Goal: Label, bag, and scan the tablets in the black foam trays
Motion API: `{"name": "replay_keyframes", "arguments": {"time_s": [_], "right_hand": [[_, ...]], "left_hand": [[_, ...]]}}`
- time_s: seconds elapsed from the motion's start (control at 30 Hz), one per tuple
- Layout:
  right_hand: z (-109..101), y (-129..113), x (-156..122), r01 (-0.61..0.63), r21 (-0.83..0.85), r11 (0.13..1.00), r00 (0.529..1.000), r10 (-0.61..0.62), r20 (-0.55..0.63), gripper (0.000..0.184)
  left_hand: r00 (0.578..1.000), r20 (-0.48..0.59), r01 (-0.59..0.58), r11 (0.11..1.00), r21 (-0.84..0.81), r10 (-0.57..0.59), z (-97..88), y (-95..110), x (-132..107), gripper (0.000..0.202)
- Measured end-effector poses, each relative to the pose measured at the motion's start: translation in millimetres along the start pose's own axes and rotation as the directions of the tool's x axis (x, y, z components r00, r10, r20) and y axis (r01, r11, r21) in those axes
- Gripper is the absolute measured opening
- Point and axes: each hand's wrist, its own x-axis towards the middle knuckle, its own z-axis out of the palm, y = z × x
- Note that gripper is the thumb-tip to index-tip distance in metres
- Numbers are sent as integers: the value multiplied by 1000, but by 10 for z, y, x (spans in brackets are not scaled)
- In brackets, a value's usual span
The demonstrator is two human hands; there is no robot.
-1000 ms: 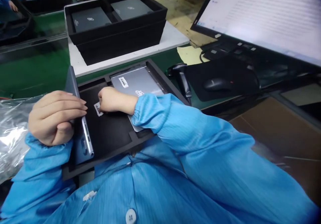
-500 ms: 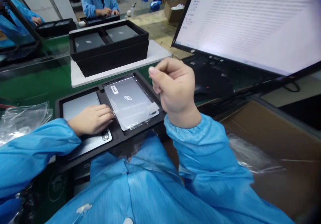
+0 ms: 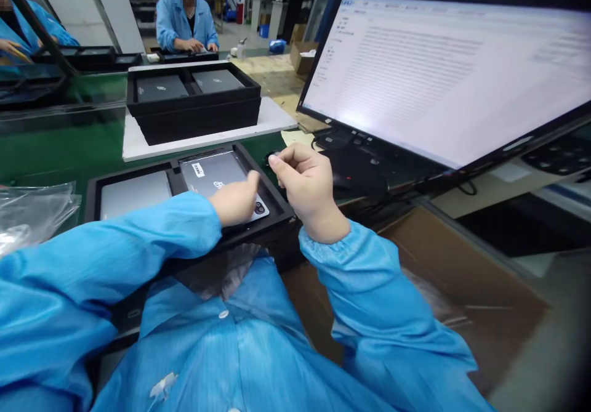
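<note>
My left hand point(image 3: 234, 201) reaches across the right-hand tablet point(image 3: 212, 170), its thumb raised and its other fingers hidden under the hand. This grey tablet has a white label and lies in a compartment of the black tray point(image 3: 95, 199); its camera shows at the near corner. To the left, a second grey tablet point(image 3: 136, 195) lies in the other compartment, partly behind my sleeve. My right hand point(image 3: 305, 181) hovers to the right of the tray, thumb and fingers pinched together. What they hold, if anything, I cannot make out.
Behind the tray, stacked black trays point(image 3: 196, 113) with two tablets stand on a white board point(image 3: 277, 116). A monitor point(image 3: 443, 73) rises at the right. Clear plastic bags point(image 3: 37, 215) lie at the left, and a cardboard box point(image 3: 462, 295) stands low right. Two co-workers sit across the bench.
My left hand has moved right, from the left tablet onto the right one. A pale patch at the right tablet's near corner no longer shows; its camera does. My right hand stays pinched.
</note>
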Motion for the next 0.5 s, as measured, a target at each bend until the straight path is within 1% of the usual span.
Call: {"name": "replay_keyframes", "arguments": {"time_s": [0.07,0.1,0.17,0.23,0.27,0.3,0.37,0.43,0.5], "right_hand": [[10,76,76,-22,-34,999,1000,23,20,33],[27,116,120,-38,-43,998,998,40,47,31],[98,185,212,-81,-63,995,985,89,147,25],[227,229,313,-116,-111,987,951,143,276,19],[314,243,369,-121,-148,982,928,165,334,17],[415,254,429,-116,-189,975,906,182,381,15],[647,272,556,-92,-271,958,874,208,439,15],[892,297,683,-77,-337,939,844,241,479,17],[1120,331,791,-89,-384,919,817,288,500,20]], "left_hand": [[985,-61,155,985,-74,-160,-183,-211,-225,48],[966,-108,222,968,-119,-235,-288,-318,-366,46],[910,-208,320,927,-197,-359,-489,-505,-676,45],[842,-265,409,876,-257,-470,-628,-637,-971,44],[810,-277,446,850,-282,-517,-663,-681,-1099,44],[787,-285,467,830,-306,-548,-674,-714,-1210,44],[766,-308,461,816,-349,-565,-638,-760,-1375,43],[749,-346,440,815,-378,-565,-564,-795,-1482,42],[718,-384,445,807,-388,-580,-495,-833,-1563,41]]}}
